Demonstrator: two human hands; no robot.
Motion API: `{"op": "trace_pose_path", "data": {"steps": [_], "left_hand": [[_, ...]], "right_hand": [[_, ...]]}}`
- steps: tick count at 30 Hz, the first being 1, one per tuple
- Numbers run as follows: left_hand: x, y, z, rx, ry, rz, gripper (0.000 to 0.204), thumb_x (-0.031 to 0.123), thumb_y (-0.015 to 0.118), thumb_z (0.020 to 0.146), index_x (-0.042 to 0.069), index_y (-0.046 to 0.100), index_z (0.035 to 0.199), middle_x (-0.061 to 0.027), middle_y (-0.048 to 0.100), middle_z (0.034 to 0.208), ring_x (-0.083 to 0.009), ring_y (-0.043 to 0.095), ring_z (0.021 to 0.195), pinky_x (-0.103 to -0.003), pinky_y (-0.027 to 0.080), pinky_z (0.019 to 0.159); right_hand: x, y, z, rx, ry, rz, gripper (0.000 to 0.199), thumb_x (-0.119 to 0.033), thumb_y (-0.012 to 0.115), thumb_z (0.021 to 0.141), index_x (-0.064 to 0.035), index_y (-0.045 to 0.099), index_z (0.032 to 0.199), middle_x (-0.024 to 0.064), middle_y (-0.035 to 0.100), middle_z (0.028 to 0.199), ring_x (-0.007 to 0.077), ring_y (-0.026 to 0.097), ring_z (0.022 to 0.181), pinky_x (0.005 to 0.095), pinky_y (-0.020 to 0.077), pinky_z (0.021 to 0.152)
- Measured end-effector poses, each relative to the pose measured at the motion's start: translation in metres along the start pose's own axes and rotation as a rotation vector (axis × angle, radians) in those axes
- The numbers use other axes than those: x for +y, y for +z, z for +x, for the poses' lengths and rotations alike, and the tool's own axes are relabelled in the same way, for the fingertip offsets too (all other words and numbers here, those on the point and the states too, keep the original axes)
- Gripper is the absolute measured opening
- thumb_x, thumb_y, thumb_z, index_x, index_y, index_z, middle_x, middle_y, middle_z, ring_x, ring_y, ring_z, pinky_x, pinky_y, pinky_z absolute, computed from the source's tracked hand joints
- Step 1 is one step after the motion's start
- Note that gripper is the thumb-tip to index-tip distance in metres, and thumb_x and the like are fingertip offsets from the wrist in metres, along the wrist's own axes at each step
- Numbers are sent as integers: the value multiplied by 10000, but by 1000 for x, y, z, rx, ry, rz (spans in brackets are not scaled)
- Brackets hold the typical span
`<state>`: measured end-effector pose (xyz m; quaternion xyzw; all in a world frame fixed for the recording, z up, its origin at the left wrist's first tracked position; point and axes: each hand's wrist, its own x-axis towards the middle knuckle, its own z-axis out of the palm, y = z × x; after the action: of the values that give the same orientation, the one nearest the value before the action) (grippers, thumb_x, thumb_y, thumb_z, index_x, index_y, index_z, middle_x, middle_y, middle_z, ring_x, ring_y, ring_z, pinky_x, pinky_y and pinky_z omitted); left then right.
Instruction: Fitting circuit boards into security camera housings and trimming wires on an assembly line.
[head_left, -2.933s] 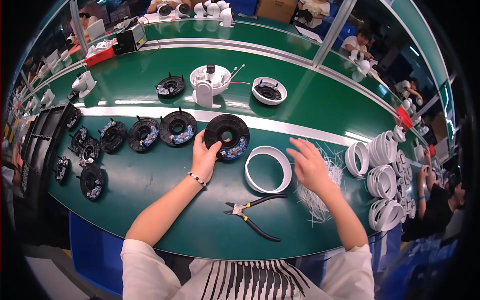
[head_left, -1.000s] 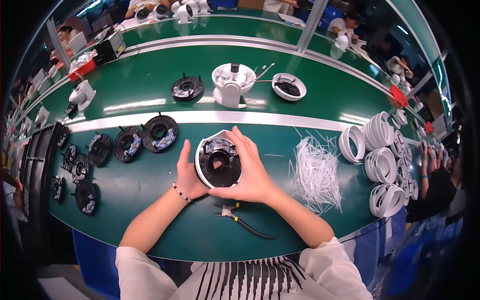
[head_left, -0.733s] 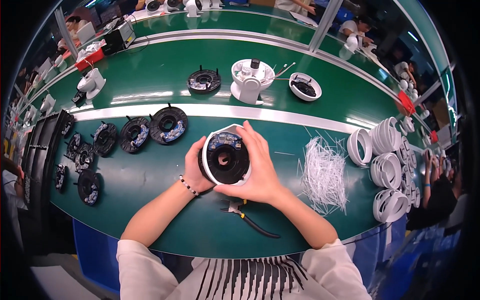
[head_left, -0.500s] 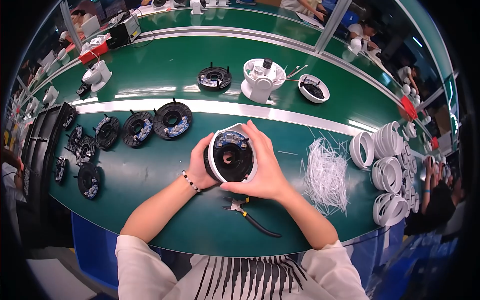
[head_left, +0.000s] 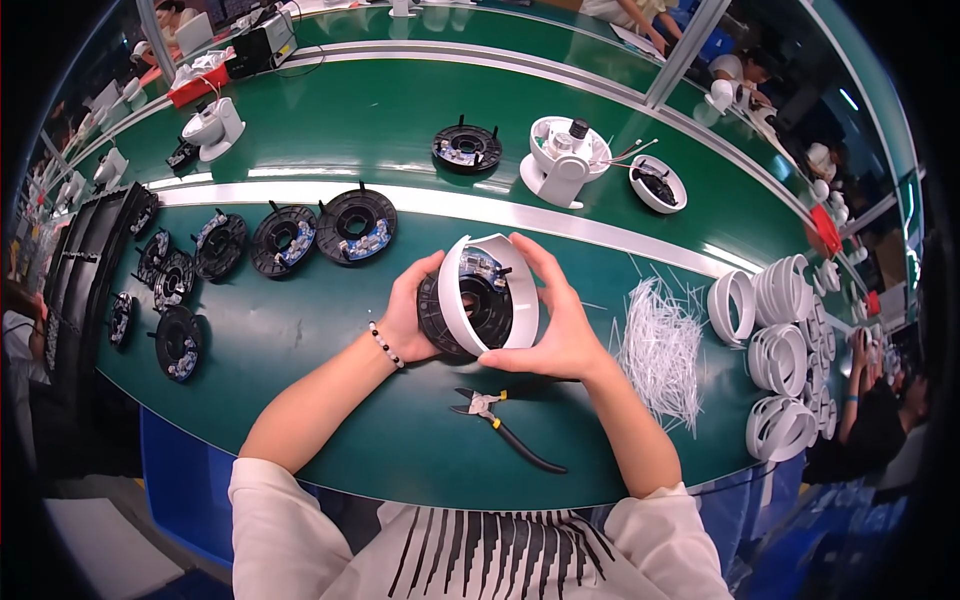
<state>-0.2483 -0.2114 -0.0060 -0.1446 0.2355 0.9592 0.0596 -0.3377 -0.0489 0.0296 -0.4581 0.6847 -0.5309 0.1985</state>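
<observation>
My left hand [head_left: 409, 308] grips a round black plastic disc [head_left: 432, 318] by its left edge; a blue circuit board [head_left: 480, 264] shows on its upper part. In my right hand [head_left: 558, 318] is a white plastic ring [head_left: 524, 300], its fingers along the right rim and its thumb at the bottom. The ring is tilted over the disc's face, its left wall crossing in front of the disc. Whether the two parts touch is hidden. Below my hands, cutters [head_left: 505, 428] with black and yellow handles lie on the green table.
Several black discs with boards [head_left: 356, 226] lie at left, beside a black rack [head_left: 88, 275]. A heap of thin white strips [head_left: 660, 350] sits at right, near stacked white rings [head_left: 778, 357]. On the far belt stands a white camera-like housing [head_left: 568, 160]. Other people work beyond.
The white ring has swung away from the disc toward the right and now stands more tilted. My right hand moved right with it; my left hand still holds the disc.
</observation>
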Motion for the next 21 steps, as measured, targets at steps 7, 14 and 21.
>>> {"op": "trace_pose_path", "data": {"steps": [7, 14, 21], "left_hand": [[4, 5, -7, -135, 18, -35, 444, 359, 318, 874, 45, 497, 1133, -122, 555, 1079, -241, 541, 977, -393, 434, 870], [6, -1, -5, -156, -178, -56, 552, 470, 333, 836, 37, 474, 1147, -169, 530, 1109, -339, 533, 989, -572, 417, 799], [5, -1, -4, -79, -232, -33, 493, 434, 320, 885, 36, 501, 1113, -147, 558, 1071, -253, 566, 948, -389, 462, 846]], "right_hand": [[-9, 9, -3, 44, -284, -378, 997, -339, 804, 452, -29, 320, 1267, 244, 266, 1318, 387, 292, 1194, 446, 282, 966], [12, -10, 6, 54, 50, 593, 978, -190, 806, 482, -23, 279, 1289, 153, 366, 1271, 253, 355, 1196, 380, 388, 922], [-8, -8, 3, -235, -200, -142, 1030, -363, 809, 460, -39, 289, 1288, 210, 287, 1318, 349, 291, 1218, 407, 270, 997]]}}
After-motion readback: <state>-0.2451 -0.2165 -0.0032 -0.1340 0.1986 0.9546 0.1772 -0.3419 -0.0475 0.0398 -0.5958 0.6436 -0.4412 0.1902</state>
